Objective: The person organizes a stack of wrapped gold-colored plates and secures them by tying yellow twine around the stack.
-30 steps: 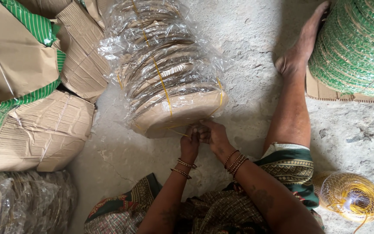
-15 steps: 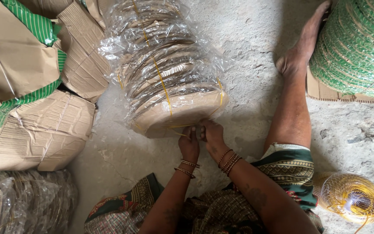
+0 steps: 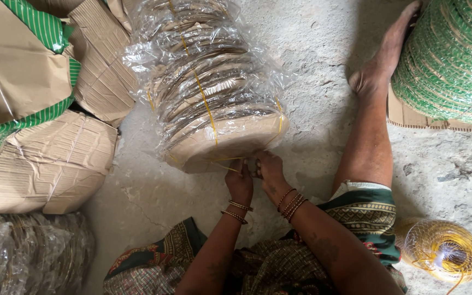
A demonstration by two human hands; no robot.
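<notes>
- A person sits on a rough concrete floor (image 3: 312, 65), seen from above, one bare leg stretched out to the right.
- A stack of round brownish plates (image 3: 214, 104) wrapped in clear plastic lies on its side on the floor, just in front of the person.
- Thin yellow string (image 3: 203, 104) runs lengthwise over the stack and crosses its near end.
- The left hand (image 3: 240, 183) is at the near lower rim of the stack, fingers closed on the yellow string.
- The right hand (image 3: 270, 173) is just beside it, touching the same rim, fingers curled together at the string; whether it pinches the string cannot be told.
- Both wrists wear thin bangles.
- A ball of yellow string (image 3: 444, 250) lies on the floor by the person's right hip, well apart from the hands.
- Cardboard-wrapped bundles (image 3: 45, 158) with green striped strips are stacked at the left.
- Another plastic-wrapped bundle (image 3: 28, 251) lies at bottom left.
- A large roll of green cord (image 3: 454, 60) sits at top right, beside the outstretched foot.
</notes>
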